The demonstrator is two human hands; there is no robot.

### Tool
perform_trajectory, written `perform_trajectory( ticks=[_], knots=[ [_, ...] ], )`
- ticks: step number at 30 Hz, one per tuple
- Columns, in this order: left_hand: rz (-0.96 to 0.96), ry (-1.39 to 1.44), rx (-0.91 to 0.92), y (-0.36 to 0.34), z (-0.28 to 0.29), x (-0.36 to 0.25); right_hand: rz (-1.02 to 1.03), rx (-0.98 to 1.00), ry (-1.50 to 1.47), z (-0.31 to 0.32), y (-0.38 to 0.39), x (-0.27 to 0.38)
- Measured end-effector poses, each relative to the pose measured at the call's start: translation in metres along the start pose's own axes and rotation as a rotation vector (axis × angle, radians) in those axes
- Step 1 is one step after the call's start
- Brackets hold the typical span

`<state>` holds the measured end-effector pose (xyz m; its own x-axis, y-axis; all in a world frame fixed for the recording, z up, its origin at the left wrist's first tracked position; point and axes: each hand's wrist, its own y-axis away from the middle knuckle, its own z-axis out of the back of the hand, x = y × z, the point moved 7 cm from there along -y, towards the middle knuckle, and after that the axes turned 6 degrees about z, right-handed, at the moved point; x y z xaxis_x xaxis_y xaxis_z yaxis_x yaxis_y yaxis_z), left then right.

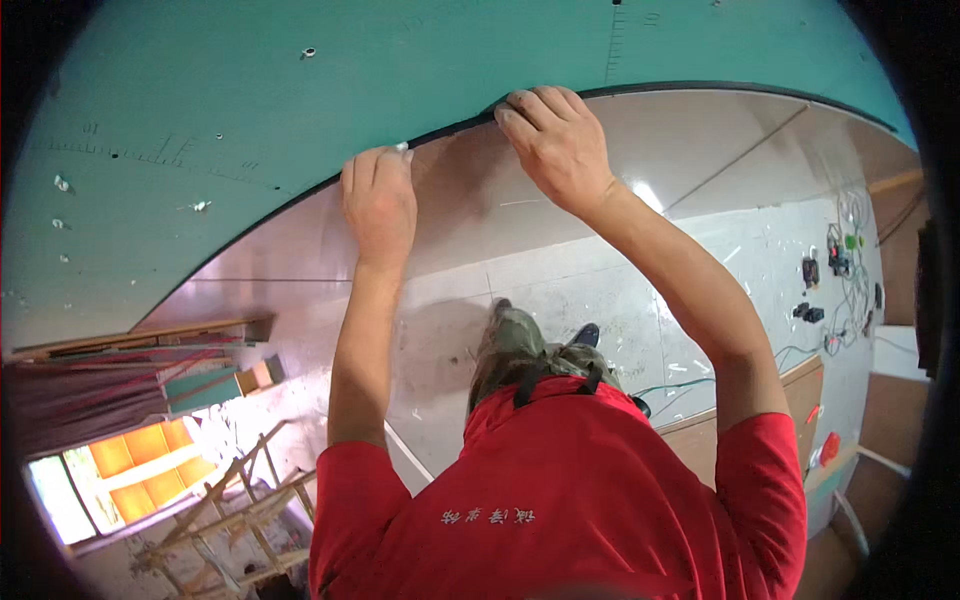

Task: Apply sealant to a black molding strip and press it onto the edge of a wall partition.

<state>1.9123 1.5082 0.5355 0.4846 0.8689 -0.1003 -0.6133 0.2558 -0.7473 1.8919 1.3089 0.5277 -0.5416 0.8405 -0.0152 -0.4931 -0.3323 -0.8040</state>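
Note:
A long black strip (448, 131) follows the lower edge of a green board (400, 60) that carries ruler-like marks. My left hand (381, 203) is closed at this edge, fingers curled over the strip. A small white bit (402, 147) shows at its fingertips; I cannot tell what it is. Farther right, my right hand (558, 147) grips the strip with bent fingers, and the strip bulges slightly beside it. The fingertips of both hands are partly hidden. Below the strip lies a glossy pale panel surface (460, 190) with a dark seam.
White scraps lie on the grey floor (450, 350) around my feet. Cables and dark power tools (838, 255) are at the right. A wooden sawhorse-like frame (250, 520) stands at lower left, near a bright window (130, 480). A brown board (790, 400) is at my right.

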Motion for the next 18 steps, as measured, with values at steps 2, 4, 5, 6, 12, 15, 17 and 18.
perform_trajectory(
  ticks=[2,4,5,6,12,15,17,18],
  knots=[
    [-0.062,-0.033,0.037,-0.002,-0.002,-0.010,0.033,0.050,-0.002,-0.001,0.002,-0.001],
    [-0.090,-0.026,0.046,-0.006,-0.002,-0.011,0.058,0.055,0.020,0.008,-0.001,0.000],
    [-0.130,0.002,0.055,-0.008,-0.005,-0.013,0.070,0.065,0.062,0.014,0.000,0.001],
    [-0.159,-0.038,0.080,-0.006,-0.004,-0.010,0.053,0.080,0.029,0.013,0.000,0.001],
    [-0.210,-0.050,0.026,0.004,0.000,0.017,0.049,0.025,-0.061,0.034,0.009,-0.002],
    [-0.215,0.006,0.015,-0.002,0.010,0.010,-0.110,-0.147,0.220,0.098,0.061,-0.077],
    [-0.208,0.013,0.041,-0.002,0.012,0.006,-0.231,-0.108,0.357,0.136,0.079,-0.136],
    [-0.199,0.012,0.049,-0.003,0.009,0.007,-0.208,-0.076,0.355,0.144,0.086,-0.153]
  ],
)
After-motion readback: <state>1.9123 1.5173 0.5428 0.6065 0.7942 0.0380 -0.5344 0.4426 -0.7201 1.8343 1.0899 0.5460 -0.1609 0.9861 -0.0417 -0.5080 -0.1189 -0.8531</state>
